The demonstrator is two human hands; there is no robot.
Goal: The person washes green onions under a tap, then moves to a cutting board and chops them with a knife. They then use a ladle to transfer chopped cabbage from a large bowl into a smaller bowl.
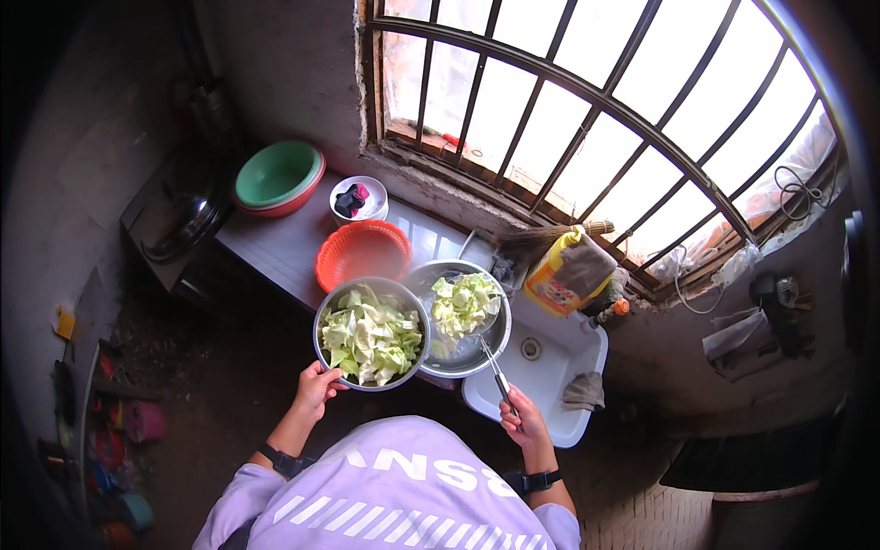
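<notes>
My left hand (316, 389) grips the near rim of a round metal bowl (396, 288), lifted and tilted, which holds a heap of torn cabbage leaves (371, 337). In my right hand (524, 414) is the dark handle of a skimmer (498, 371). Its head lies hidden under a pile of pale green cabbage (464, 302), over a metal basin (456, 366) of water. Bowl and basin are side by side, the bowl on the left and partly overlapping the basin's edge.
An orange plastic colander (365, 249) stands behind the bowl on the counter (266, 247). Farther left are stacked green and red basins (278, 174) and a white bowl (374, 192) with dark cloth. To the right sits a white sink (582, 357) with a grey rag (584, 392) and yellow bag (559, 284).
</notes>
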